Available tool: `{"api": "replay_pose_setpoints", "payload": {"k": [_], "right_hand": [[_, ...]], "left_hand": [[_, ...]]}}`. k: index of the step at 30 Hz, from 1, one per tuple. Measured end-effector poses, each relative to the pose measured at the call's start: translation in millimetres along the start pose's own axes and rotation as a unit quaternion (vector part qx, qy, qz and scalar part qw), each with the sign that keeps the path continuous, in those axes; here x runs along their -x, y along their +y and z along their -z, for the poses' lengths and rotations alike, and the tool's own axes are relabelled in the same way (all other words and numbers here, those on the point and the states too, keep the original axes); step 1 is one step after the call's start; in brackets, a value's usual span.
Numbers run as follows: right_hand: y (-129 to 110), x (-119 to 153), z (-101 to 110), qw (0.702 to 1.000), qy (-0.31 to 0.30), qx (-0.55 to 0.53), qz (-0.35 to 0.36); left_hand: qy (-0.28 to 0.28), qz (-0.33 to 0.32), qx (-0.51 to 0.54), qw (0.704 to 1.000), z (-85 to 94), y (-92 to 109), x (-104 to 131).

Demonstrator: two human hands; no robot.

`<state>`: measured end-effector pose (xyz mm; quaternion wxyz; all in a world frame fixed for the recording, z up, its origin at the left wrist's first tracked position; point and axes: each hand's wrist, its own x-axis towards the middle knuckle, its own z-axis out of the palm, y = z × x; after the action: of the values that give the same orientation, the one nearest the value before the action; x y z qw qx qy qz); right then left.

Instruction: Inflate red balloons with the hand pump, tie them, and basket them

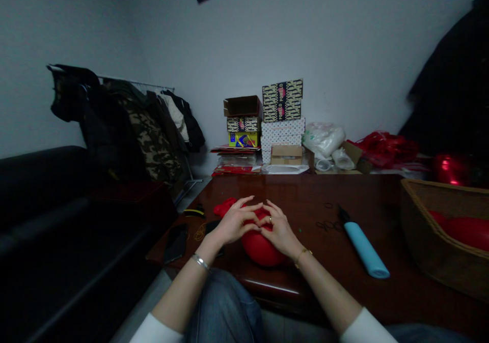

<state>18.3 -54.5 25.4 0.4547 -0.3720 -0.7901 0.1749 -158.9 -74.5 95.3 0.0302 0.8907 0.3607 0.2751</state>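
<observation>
Both hands work at the neck of an inflated red balloon (262,246) at the table's (305,200) near edge — left hand (235,223) and right hand (278,229) pinching it, apparently mid-knot. The next move likely needs a firm pull — without letting air escape.

one red balloon (260,244), one blue pump (364,249), one basket (431,241), perhaps seven stacked boxes (281,99).

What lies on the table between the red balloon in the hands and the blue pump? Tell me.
In the head view, a few thin dark rings lie on the bare tabletop between the red balloon and the blue pump.
</observation>
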Motion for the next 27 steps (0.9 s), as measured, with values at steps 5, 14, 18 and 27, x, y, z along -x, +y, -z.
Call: {"api": "replay_pose_setpoints", "payload": {"k": [5,14,18,27], "right_hand": [[-1,-1,1,1.000,-0.010,-0.002,0.007],[-5,0,5,1.000,-0.023,-0.007,0.007],[-4,-1,4,0.999,-0.040,-0.011,0.014],[0,-1,0,0.999,-0.046,-0.005,0.019]], "left_hand": [[-0.075,-0.009,-0.024,0.997,11.8,3,-2],[-0.077,-0.029,-0.049,0.995,9.2,0,-6],[-0.089,-0.041,-0.050,0.994,11.7,3,-9],[-0.113,-0.072,-0.069,0.989,15.2,17,-9]]}}
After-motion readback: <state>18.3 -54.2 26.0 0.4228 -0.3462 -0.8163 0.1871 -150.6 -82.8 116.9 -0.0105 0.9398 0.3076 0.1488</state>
